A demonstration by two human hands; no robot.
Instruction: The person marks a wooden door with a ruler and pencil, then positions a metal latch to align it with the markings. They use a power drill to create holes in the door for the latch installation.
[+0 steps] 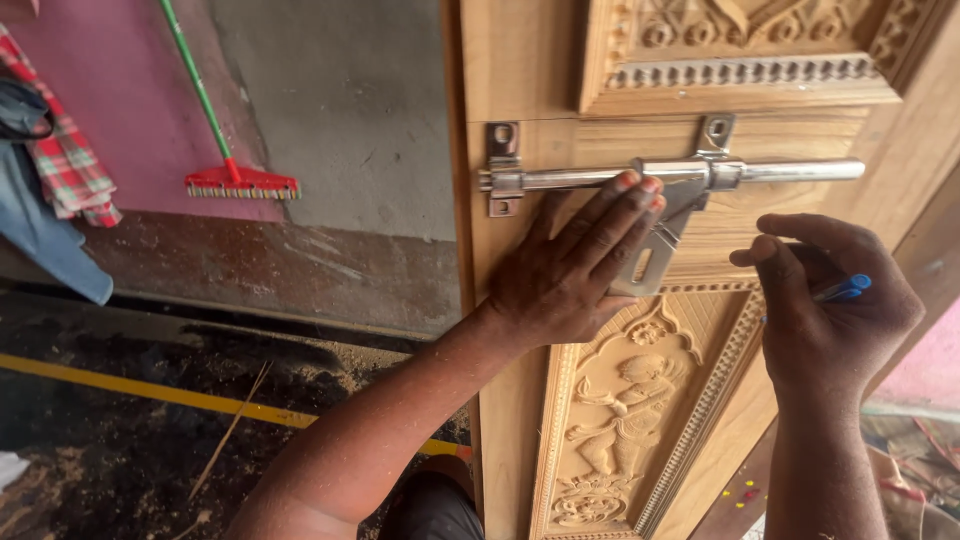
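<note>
The right hand [825,300], nearest, pinches a blue pen [845,290] just right of the steel sliding bolt [670,175], which the left hand [575,265] presses open-palmed against the carved wooden door [520,60]; marking its position seems underway, needing steadiness.

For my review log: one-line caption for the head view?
Left hand presses a metal latch against a carved wooden door; right hand holds a blue pen.

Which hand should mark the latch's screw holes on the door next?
Probably the right hand: it already grips the blue pen and hovers just beside the latch. The left hand is pressed flat over the latch, pinning it against the door, so it looks better kept there.
</note>
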